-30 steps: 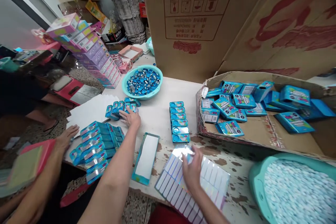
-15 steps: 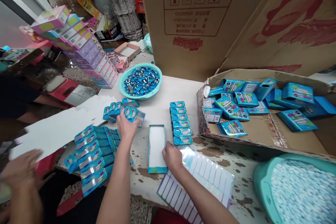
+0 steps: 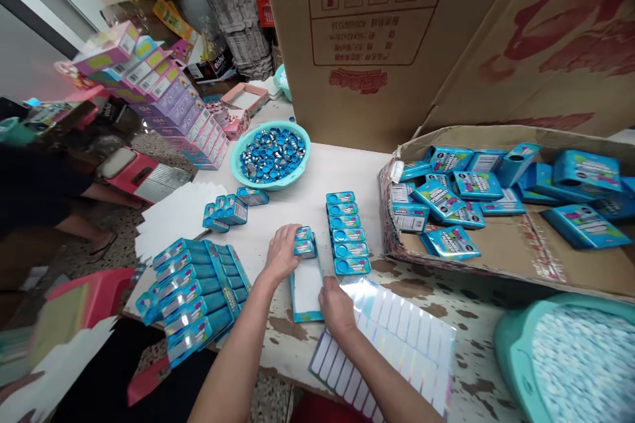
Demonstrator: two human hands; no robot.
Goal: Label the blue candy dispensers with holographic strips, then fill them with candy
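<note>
Half a second ago the left hand (image 3: 282,252) was up among the loose blue tins (image 3: 229,209) at the far left; it has since come in to the far end of the open tray box (image 3: 307,285), bringing two or three small blue tins (image 3: 303,242) with it. Those tins sit at the top end of the box, under the fingertips, which curl round their left side; the hand is partly closed on them. The cluster it left behind is smaller than before and lies well apart, up and to the left of that hand.

The right hand (image 3: 337,304) has stayed at the near right corner of the box, fingers bent and pressing on its rim, with the wrist lying over the holographic label sheet (image 3: 397,337). Whether it pinches the rim or only rests on it cannot be told.

Both forearms reach forward from the bottom edge and converge on the box. Just right of the left hand's fingertips stands a neat column of blue tins (image 3: 346,232). To the left of the left forearm lies a stack of long blue packs (image 3: 196,291).
</note>
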